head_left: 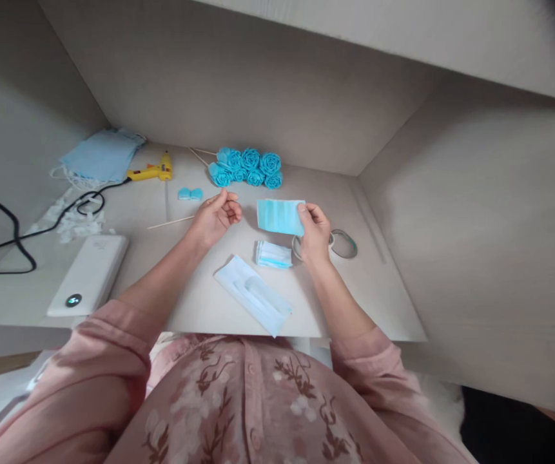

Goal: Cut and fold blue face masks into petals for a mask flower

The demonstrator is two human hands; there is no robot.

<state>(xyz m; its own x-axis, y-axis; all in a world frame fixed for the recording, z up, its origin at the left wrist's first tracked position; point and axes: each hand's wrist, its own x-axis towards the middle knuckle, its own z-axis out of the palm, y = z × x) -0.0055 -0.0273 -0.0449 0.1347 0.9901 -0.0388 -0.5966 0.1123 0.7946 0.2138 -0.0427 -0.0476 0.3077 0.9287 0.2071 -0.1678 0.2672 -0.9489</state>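
My right hand [314,233] pinches a light blue rectangle of pleated face mask fabric [280,216] by its right edge, thumb on top. To its left, my left hand [216,217] hovers with loosely curled fingers, the thumb apart from them, and nothing visible in it. Below the held piece lies a small stack of cut mask pieces [273,254]. Nearer the table edge is an opened-out whitish mask sheet [253,293]. A thin wooden stick [171,223] runs partly behind my left hand, and a small blue folded piece [190,193] lies beyond it.
Blue handmade roses [251,167] on sticks lie at the back. A yellow glue gun [154,171], a pile of masks [103,154], white scraps [77,219], a black cable [16,241] and a white power bank [88,274] occupy the left. Tape rolls [345,244] lie right.
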